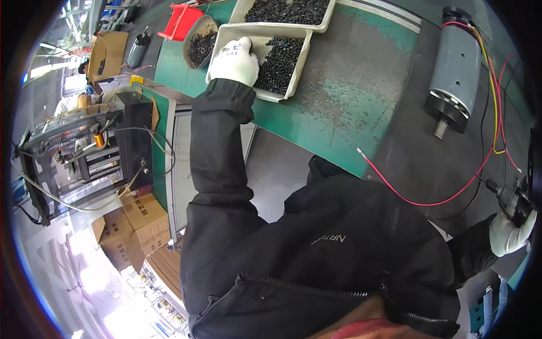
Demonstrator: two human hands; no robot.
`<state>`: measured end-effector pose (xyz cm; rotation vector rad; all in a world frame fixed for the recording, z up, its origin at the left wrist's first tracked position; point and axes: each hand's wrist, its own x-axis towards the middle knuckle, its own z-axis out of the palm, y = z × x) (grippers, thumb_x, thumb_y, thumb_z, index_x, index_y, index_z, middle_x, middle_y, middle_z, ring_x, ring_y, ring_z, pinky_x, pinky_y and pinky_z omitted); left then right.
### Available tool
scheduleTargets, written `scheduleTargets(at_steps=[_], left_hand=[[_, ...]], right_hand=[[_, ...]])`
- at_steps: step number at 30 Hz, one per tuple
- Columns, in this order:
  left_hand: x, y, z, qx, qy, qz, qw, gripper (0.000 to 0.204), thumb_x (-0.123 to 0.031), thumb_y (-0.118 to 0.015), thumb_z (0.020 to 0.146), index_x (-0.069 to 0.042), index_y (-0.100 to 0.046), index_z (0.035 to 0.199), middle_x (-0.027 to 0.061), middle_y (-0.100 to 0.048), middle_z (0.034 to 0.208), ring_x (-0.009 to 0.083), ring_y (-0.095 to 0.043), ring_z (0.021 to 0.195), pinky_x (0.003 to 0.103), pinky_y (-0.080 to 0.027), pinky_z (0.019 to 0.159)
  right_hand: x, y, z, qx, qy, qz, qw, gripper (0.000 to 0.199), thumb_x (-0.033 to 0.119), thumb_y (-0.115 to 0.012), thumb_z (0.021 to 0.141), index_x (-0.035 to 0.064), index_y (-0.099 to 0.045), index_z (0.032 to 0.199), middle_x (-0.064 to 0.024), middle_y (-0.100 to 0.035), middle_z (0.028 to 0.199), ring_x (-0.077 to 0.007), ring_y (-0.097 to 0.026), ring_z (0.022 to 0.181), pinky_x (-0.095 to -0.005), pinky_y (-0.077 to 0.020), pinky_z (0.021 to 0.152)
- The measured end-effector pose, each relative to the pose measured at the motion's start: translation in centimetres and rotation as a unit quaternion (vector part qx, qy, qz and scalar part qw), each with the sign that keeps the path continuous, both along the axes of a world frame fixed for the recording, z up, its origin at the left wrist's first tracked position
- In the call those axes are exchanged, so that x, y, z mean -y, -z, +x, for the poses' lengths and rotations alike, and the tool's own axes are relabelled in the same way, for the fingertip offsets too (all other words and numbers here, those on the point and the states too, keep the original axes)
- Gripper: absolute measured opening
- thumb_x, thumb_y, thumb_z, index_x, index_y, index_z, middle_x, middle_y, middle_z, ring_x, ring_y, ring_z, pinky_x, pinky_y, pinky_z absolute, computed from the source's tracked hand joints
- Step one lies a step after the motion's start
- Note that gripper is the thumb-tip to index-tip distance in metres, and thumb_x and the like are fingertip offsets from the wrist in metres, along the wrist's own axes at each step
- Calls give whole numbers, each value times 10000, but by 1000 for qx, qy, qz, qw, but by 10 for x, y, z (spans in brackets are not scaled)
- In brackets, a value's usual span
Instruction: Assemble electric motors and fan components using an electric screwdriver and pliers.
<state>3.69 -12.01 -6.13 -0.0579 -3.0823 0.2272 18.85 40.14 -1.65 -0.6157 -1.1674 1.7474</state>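
My left hand (237, 61), in a white glove, reaches into a white tray (302, 59) of small black screws (282, 62) at the top of the view; its fingers are buried among them, so a grip cannot be made out. At the right edge my gloved right hand (511, 231) is closed around a dark power screwdriver (508, 198) that points up and to the left. A grey cylindrical motor (456, 68) with red and yellow wires (429, 200) lies on the dark mat (418, 152) between the two hands.
A second white tray (243, 8) of black screws, a brown bowl (210, 24) of screws and a red bin (182, 20) sit on the green bench (339, 96). At left stand a machine frame with cables (84, 152) and cardboard boxes (135, 226) on the floor.
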Motion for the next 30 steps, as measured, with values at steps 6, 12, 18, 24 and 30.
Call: scheduleTargets(at_steps=[6, 12, 18, 24, 30], left_hand=[[-67, -26, 11, 109, 18, 477, 872, 213, -183, -600, 840, -27, -571, 982, 64, -617, 780, 149, -584, 678, 291, -478, 617], [-209, -21, 82, 382, 199, 824, 367, 125, -122, -544, 880, -31, -464, 848, 85, -478, 738, 85, -365, 519, 218, -298, 440], [-256, 0, 101, 425, 193, 873, 141, 423, -471, -440, 967, -93, -396, 782, 16, -383, 652, 56, -309, 475, 208, -243, 436], [-263, 3, 107, 433, 200, 869, 130, 404, -454, -404, 983, -98, -408, 793, 17, -388, 647, 55, -306, 454, 203, -255, 426], [-265, -8, 120, 372, 136, 877, 272, 377, -405, -420, 991, -59, -429, 841, 55, -424, 694, 71, -325, 510, 194, -271, 437]], right_hand=[[-28, 16, 38, 11, -157, 27, 987, 505, 266, -516, 901, -89, -456, 1255, -234, -513, 1250, -335, -570, 1046, -482, -468, 871], [42, -29, 8, -217, -327, -107, 914, 527, 283, -529, 891, -114, -410, 1215, -238, -419, 1131, -354, -528, 899, -470, -396, 933], [65, -51, 10, -270, -391, -49, 878, 504, 275, -536, 890, -100, -421, 1206, -224, -435, 1117, -344, -533, 900, -463, -404, 911], [70, -49, 11, -271, -401, -23, 875, 481, 267, -543, 889, -87, -433, 1196, -210, -452, 1102, -335, -537, 901, -456, -412, 889], [76, -42, 6, -270, -407, -14, 873, 459, 258, -551, 888, -73, -445, 1187, -196, -468, 1088, -326, -541, 903, -449, -421, 867]])
